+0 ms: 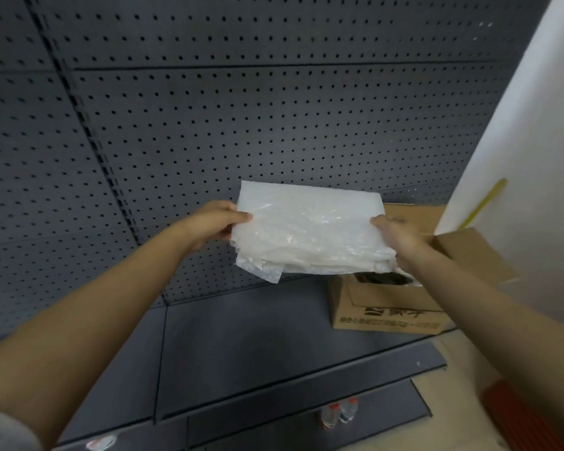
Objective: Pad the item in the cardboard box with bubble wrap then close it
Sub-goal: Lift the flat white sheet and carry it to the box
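Pegboard wall [209, 109]: dark, perforated, behind everything I reach toward.
Shelf [241, 336]: dark deck carrying the box at its right end.
Cardboard box [385, 307]: open, flaps up, printed front face toward me; it sits low and to the right of what I carry.
Bubble wrap [310, 229]: folded stack of sheets, long axis running left to right between my hands, held in the air; its right end overhangs the box opening, its left end hangs out over bare shelf.
Item [385, 277]: something dark inside the box (only a sliver shows below the wrap; I cannot tell what it is).
My left hand [219, 222]: closed on the wrap's left edge, thumb on top.
My right hand [396, 236]: closed on the wrap's right edge, directly over the box, so the nearer of the two.
Coming move, as I judge it: the stack must travel rightward and down to settle on the item.
Flaps: not yet folded shut.
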The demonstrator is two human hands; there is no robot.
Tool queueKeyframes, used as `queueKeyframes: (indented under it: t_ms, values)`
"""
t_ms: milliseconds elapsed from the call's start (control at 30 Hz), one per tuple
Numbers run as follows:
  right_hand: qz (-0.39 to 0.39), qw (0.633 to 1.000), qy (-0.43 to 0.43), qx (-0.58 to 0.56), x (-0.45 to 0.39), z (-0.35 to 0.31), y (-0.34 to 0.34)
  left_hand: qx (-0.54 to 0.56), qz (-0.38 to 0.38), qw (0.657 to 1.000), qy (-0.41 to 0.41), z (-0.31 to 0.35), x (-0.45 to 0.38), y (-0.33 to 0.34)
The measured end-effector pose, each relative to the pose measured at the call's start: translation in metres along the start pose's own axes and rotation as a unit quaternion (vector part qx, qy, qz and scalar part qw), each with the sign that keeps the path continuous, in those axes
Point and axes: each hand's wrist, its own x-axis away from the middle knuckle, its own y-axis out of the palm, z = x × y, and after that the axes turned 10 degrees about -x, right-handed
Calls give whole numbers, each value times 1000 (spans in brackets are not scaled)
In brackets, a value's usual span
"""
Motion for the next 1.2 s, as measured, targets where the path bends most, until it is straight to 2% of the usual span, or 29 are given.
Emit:
queueKeyframes:
  t_ms: [167, 333, 467, 567, 667, 767, 833, 900, 1000, 1100, 1200]
  values:
    - [40, 999, -1, 6, -31, -21, -85, -3, -37, 999, 25, 52, -30, 71]
    - [39, 999, -24, 29, -59, -36, -159, -16, -52, 998, 25, 86, -60, 142]
    - [7, 997, -32, 64, -77, -40, -190, -10, -53, 998, 8, 92, -78, 182]
    - [-29, 996, 1, 88, -90, -37, -202, -25, -59, 998, -3, 89, -89, 200]
    - [-76, 984, 34, 155, -104, -28, -204, -49, -62, 997, -16, 82, -99, 209]
    - [-104, 967, 29, 232, -115, -18, -201, -111, -69, 991, -20, 72, -111, 212]
    - [-103, 944, -16, 313, -123, -10, -198, -178, -56, 982, 0, 64, -120, 212]
    - [-98, 899, -70, 421, -130, -2, -196, -224, -16, 974, 21, 55, -125, 214]
    - [-95, 828, -118, 540, -136, 13, -197, -232, 18, 971, 60, 44, -125, 221]
    - [-141, 776, -104, 606, -140, 25, -201, -279, -27, 955, 99, 32, -127, 225]
    - [-154, 721, -101, 668, -143, 18, -200, -350, -110, 927, 77, 34, -129, 225]
